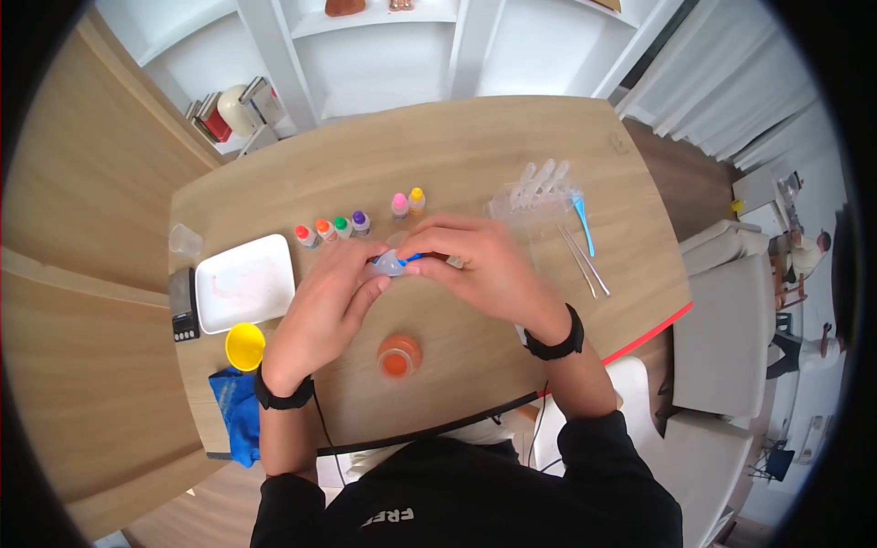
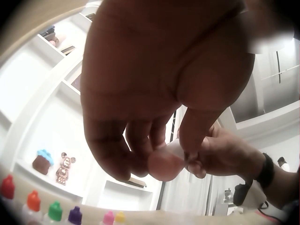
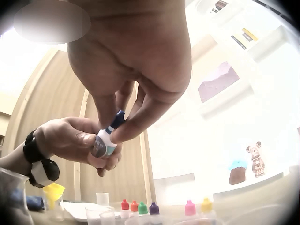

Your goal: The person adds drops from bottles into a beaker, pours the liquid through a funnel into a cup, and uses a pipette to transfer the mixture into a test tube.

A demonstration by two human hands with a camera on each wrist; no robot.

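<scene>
Above the middle of the table, my left hand (image 1: 315, 306) holds a small white dropper bottle (image 3: 101, 146) between thumb and fingers, its body tilted. The fingertips of my right hand (image 1: 498, 269) pinch the bottle's dark blue cap (image 3: 117, 121) at its upper end. A white band shows below the cap in the right wrist view. In the left wrist view the left fingers hide much of the bottle. Below the hands, nearer my body, stands a clear jar (image 1: 399, 356) with orange contents. Just beyond the hands is a row of dropper bottles with red (image 1: 304, 234), orange, green and purple caps.
Pink-capped (image 1: 399, 205) and yellow-capped (image 1: 417, 201) bottles stand farther back. At left are a white tray (image 1: 245, 322), a black scale (image 1: 184, 306), a yellow cup (image 1: 245, 347), a clear cup (image 1: 185, 240) and a blue cloth (image 1: 239, 420). Clear tubes (image 1: 539, 187), a blue tool (image 1: 584, 224) and tweezers (image 1: 585, 262) lie right.
</scene>
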